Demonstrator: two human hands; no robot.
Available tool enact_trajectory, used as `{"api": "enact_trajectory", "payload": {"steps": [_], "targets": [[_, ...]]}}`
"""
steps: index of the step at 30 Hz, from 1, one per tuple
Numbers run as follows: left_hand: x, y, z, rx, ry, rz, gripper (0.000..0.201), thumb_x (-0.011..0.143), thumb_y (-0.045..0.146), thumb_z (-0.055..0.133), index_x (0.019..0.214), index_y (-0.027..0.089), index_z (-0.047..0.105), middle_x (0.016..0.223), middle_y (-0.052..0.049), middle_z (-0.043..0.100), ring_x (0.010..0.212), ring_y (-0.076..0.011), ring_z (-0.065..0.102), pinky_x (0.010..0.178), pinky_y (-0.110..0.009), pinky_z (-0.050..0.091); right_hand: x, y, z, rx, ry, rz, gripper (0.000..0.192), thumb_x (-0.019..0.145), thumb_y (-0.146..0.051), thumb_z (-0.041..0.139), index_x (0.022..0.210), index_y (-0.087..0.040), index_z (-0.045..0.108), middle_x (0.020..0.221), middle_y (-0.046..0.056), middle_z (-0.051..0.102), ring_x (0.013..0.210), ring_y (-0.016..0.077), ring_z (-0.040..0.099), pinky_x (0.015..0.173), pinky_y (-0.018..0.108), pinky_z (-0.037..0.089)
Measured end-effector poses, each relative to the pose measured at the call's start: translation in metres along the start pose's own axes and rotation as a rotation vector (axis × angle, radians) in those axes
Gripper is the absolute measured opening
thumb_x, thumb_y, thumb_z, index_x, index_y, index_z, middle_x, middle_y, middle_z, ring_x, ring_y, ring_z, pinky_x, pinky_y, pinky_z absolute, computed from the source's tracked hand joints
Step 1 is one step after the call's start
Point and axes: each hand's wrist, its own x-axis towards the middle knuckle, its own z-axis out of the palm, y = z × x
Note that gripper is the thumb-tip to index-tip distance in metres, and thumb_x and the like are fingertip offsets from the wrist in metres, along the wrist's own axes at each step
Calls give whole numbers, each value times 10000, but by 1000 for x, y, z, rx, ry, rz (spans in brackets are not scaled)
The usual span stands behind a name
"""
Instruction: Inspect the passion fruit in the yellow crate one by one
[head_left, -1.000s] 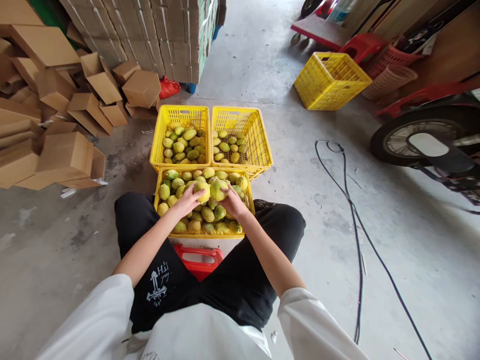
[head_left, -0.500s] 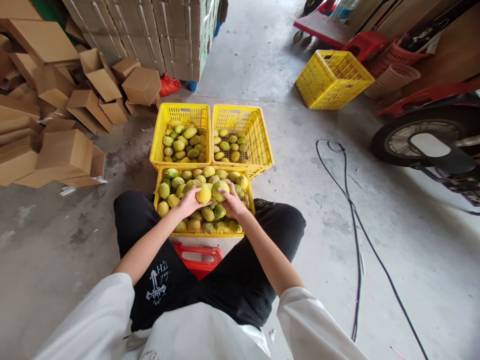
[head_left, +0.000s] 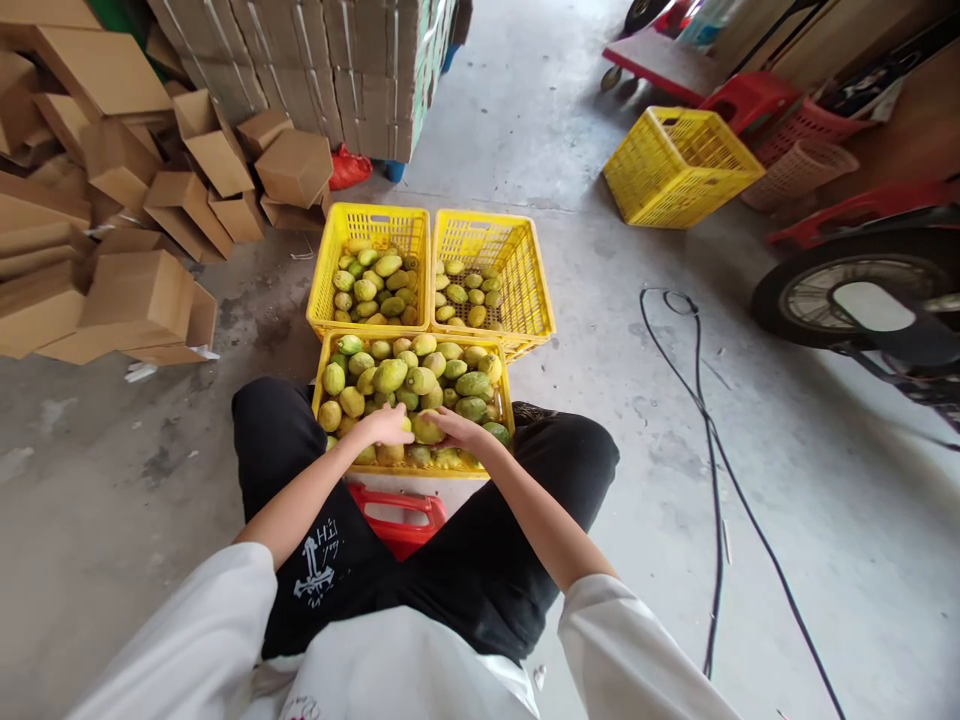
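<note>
Both hands have dropped from mid-crate to the near edge of the near crate (head_left: pixel 324 375). The left hand (head_left: pixel 384 425) and right hand (head_left: pixel 463 430) together clasp one yellow fruit (head_left: pixel 427 429) atop the pile.

Both forearms are reaching forward and low between the knees, bare below white sleeves. The left hand (head_left: pixel 386 425) is curling palm-down, the right hand (head_left: pixel 459 428) is lying flatter beside it, fingertips nearly meeting.
</note>
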Motion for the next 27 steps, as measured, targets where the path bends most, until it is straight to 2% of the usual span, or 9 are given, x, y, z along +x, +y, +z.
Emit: {"api": "enact_trajectory", "payload": {"steps": [4,7,9,11,13,16,18,24,27], "targets": [[-4,-11,2,248,-113,-2,652,503,138,1061,1118,236,869,1608,-281,870,1579,-657,781,1371,-648,604,-1,-2,-6,-272,-122,80,552,974,-585,1159,1009,-248,724,914,47,777,623,198,726,452,262,603],[-4,-15,7,305,-144,-19,659,481,70,1022,1103,236,882,1559,-291,892,1594,-692,770,1389,-701,582,-2,-15,-7,-308,-158,130,518,1190,-661,946,957,-241,752,784,66,774,506,156,578,383,226,451],[-4,-15,10,316,-136,-6,657,497,62,1009,1126,206,885,1617,-349,851,1623,-729,742,1410,-734,557,-2,-29,-6,-202,-134,82,475,1293,-626,792,1015,-241,773,803,74,791,520,161,574,400,224,456],[-2,-15,12,310,-126,6,696,522,89,1016,1200,195,895,1679,-359,822,1656,-727,718,1428,-740,545,-3,-44,-4,-3,-135,-60,414,1309,-605,749,1128,-235,792,935,107,851,654,204,733,521,253,618],[0,-15,14,302,-120,6,723,551,131,1034,1258,209,902,1697,-330,825,1669,-709,711,1436,-743,545,-5,-57,-5,216,-175,-272,408,1277,-637,733,1277,-237,815,1188,163,915,1021,294,923,796,327,798],[2,-16,16,292,-125,6,648,577,129,1047,1205,197,905,1648,-344,834,1655,-729,716,1438,-773,538,-7,-68,-13,409,-126,-569,498,1216,-673,667,1489,-280,803,1534,177,898,1570,339,848,1058,382,830],[2,-16,17,292,-136,6,607,574,104,1044,1158,192,901,1623,-354,833,1659,-740,708,1444,-779,529,-8,-69,-19,413,-47,-621,537,1183,-653,654,1567,-303,788,1588,158,890,1659,338,798,1058,381,824],[0,-14,16,306,-150,-21,543,563,128,995,1079,213,850,1585,-338,853,1666,-735,704,1451,-818,505,-6,-55,-15,255,-23,-420,342,1200,-459,666,1421,-254,827,1172,111,930,1115,292,942,969,361,805],[-4,-12,14,317,-180,-40,406,627,208,1007,969,251,792,1277,-245,918,1602,-705,764,1426,-830,534,-6,-46,-5,-234,-40,-372,323,1281,-325,548,1382,-219,836,1057,112,922,1008,280,942,992,374,796]]}}
